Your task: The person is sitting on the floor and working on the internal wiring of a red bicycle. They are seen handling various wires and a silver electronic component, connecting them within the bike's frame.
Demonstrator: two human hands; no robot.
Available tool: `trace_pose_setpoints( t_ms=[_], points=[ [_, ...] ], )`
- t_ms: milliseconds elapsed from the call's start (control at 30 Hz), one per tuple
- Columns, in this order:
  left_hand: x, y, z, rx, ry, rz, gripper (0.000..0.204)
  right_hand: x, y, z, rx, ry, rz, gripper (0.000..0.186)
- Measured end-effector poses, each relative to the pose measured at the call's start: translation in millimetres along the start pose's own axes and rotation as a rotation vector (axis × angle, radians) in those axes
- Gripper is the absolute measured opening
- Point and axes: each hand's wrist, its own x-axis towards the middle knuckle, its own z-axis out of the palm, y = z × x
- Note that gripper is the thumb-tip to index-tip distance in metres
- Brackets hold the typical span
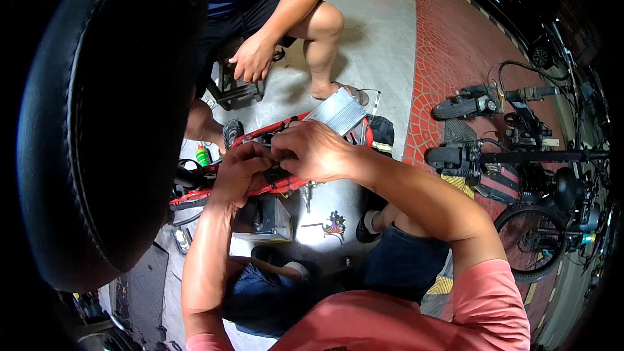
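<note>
My left hand (242,172) and my right hand (313,151) meet over a red vehicle frame (263,184), fingers bent and pressed together. Whatever they pinch is small and hidden by the fingers; I cannot make it out. Dark wires and parts show inside the frame around my fingertips. Just beyond my right hand, a silver finned metal box (339,112) rests tilted on the frame. Below my hands, a box-shaped unit (273,220) sits on the floor under the frame.
A large black padded seat (110,123) fills the left side. Another person's hand (253,58) hangs near a low stool opposite me. Several small coloured connectors (335,224) lie on the floor by my feet. Parked scooters (461,156) and a wheel (530,244) stand at the right.
</note>
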Motion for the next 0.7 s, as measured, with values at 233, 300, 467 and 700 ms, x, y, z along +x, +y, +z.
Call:
trace_pose_setpoints(
  t_ms=[233, 300, 467, 700],
  points=[
    [10.1, -7.0, -4.4, -0.041, -0.022, -0.094, 0.013, -1.5, 2.2, 10.1, -0.123, 0.037, -0.127, 0.014],
    [10.5, -8.5, -4.8, -0.038, -0.034, -0.088, 0.014, -2.1, 2.5, 11.1, -0.119, 0.036, -0.116, 0.014],
    [8.6, -1.6, 0.7, -0.17, 0.012, -0.16, 0.014, -2.5, 4.4, 9.5, -0.084, -0.017, -0.014, 0.015],
    [-8.0, 14.2, 0.7, -0.242, 0.038, -0.04, 0.013, 0.6, 2.5, -0.2, 0.048, -0.137, 0.21, 0.02]
  ],
)
